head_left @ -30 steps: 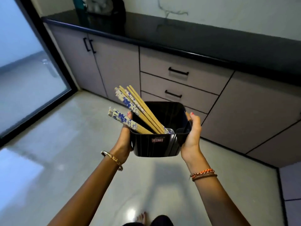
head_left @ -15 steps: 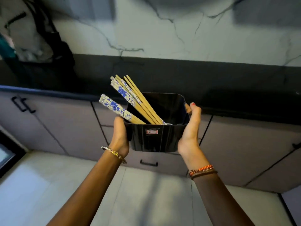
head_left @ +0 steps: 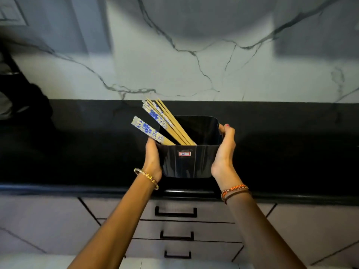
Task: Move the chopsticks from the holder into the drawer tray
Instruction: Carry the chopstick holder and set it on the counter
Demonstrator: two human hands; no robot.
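A black square holder (head_left: 189,162) with a small red-and-white label is held between both hands, over the black countertop (head_left: 291,152). Several wooden chopsticks (head_left: 165,121) with blue-and-white patterned tops lean out of its left side. My left hand (head_left: 152,158) grips the holder's left wall, just under the lowest chopsticks. My right hand (head_left: 223,152) presses flat on the right wall, fingertips over the rim. Whether the holder rests on the counter or hangs just above it is not clear. Below the counter edge are three shut drawers (head_left: 175,212) with black handles; no tray shows.
A white marble backsplash (head_left: 194,65) rises behind the counter. Dark, blurred objects (head_left: 23,98) sit on the counter at the far left. Grey cabinet doors (head_left: 38,220) flank the drawers. Pale floor shows along the bottom edge.
I have come closer to the counter and my view has tilted up. Both hands have carried the holder from in front of the drawers to above the countertop.
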